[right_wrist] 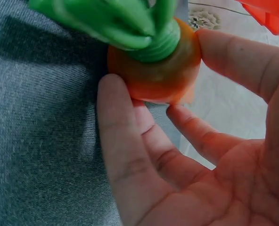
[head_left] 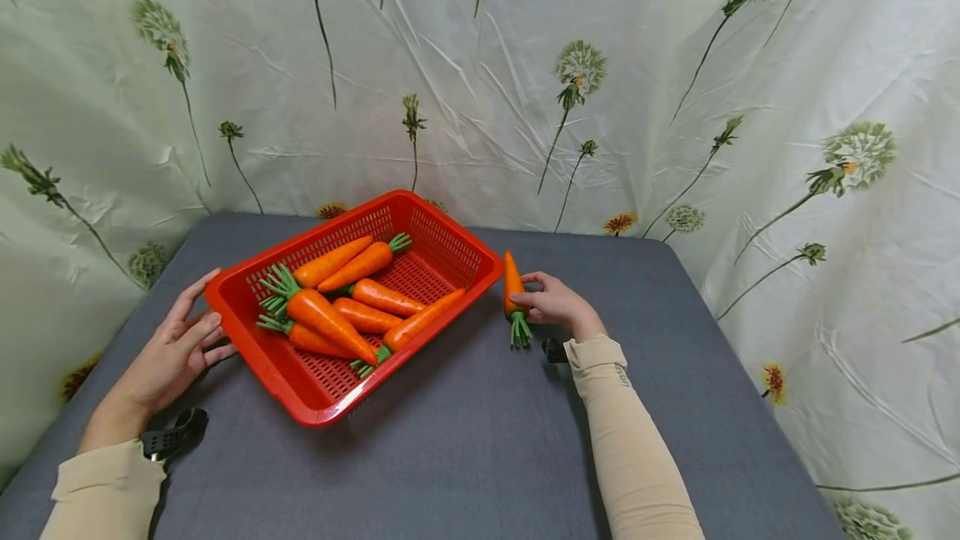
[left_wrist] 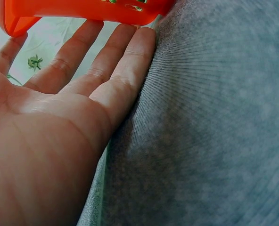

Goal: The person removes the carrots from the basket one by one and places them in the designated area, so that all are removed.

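Note:
A red plastic basket (head_left: 300,411) with slotted walls sits at the left of the table, holding several orange carrots (head_left: 330,319) with green stem tops. Against its left end my left hand (head_left: 176,344) rests with fairly straight fingers; in the left wrist view the fingertips (left_wrist: 146,37) touch the basket's outer wall (left_wrist: 83,9). Right of the basket, my right hand (head_left: 557,305) pinches a single carrot (head_left: 512,280) near its stem end, tip pointing away from me. The right wrist view shows thumb and fingers around the thick end of this carrot (right_wrist: 153,77), beside the cloth.
Dark grey cloth covers the table (head_left: 465,440). A pale curtain (head_left: 495,107) printed with dandelions hangs behind and along the sides. Black wrist straps show on the left (head_left: 176,433) and on the right (head_left: 553,350).

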Motion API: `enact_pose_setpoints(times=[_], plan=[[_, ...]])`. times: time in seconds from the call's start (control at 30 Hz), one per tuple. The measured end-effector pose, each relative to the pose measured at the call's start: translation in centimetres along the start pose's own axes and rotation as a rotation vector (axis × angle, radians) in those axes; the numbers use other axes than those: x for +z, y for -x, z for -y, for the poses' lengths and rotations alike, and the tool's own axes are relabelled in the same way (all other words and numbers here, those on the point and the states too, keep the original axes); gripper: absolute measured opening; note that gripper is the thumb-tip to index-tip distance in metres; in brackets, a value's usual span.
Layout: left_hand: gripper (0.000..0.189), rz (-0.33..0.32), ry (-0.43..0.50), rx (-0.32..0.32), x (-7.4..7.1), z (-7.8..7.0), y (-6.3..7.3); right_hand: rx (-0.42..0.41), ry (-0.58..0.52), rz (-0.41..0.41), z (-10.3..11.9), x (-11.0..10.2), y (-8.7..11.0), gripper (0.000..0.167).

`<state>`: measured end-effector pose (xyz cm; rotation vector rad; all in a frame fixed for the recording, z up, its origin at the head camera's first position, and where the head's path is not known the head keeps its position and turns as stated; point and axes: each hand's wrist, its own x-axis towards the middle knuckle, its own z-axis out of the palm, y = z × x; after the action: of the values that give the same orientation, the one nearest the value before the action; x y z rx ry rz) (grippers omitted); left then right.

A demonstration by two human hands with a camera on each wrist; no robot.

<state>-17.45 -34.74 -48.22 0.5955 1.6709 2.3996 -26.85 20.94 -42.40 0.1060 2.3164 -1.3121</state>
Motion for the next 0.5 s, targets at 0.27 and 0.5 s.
enact_pose_setpoints(times=[0.27, 0.5], plan=[[0.067, 0.009, 0.011, 0.011, -0.09, 0.08, -0.11, 0.008, 0.028, 0.014, 0.47, 0.11, 0.02, 0.058], [0.067, -0.009, -0.039, -0.01, 0.06, -0.16, 0.01, 0.013, 0.055, 0.003, 0.55, 0.03, -0.15, 0.06]])
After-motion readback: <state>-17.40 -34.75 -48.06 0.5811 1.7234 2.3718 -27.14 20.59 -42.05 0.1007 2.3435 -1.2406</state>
